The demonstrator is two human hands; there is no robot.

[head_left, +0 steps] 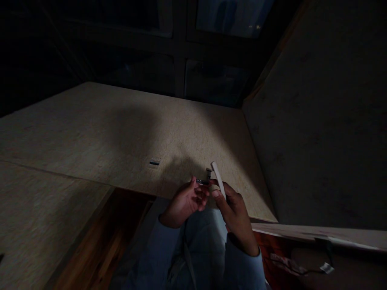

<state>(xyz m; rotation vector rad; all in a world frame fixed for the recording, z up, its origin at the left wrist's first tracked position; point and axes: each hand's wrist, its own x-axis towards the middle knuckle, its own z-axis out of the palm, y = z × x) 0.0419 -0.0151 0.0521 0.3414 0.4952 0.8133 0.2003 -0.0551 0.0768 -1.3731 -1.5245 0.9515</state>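
My right hand [237, 213] is closed round a white toothbrush [219, 179], its bristled head pointing up and away from me. Between the fingertips of my left hand [186, 202] is a small dark, shiny metal piece [202, 182]. A T-shaped end [209, 172] rises beside it, close to the bristles; it resembles a safety razor, though the dim light hides its detail. Whether bristles and metal touch, I cannot tell. Both hands are close together above the table's near edge. On the table to their left lies a small clear, flat piece with a dark strip [154, 163].
The pale speckled table [187, 125] runs back to a dark window frame [179, 72]. A wall [320, 121] borders it on the right. Wooden flooring [102, 249] shows below at left. A cable [302, 273] lies at the lower right.
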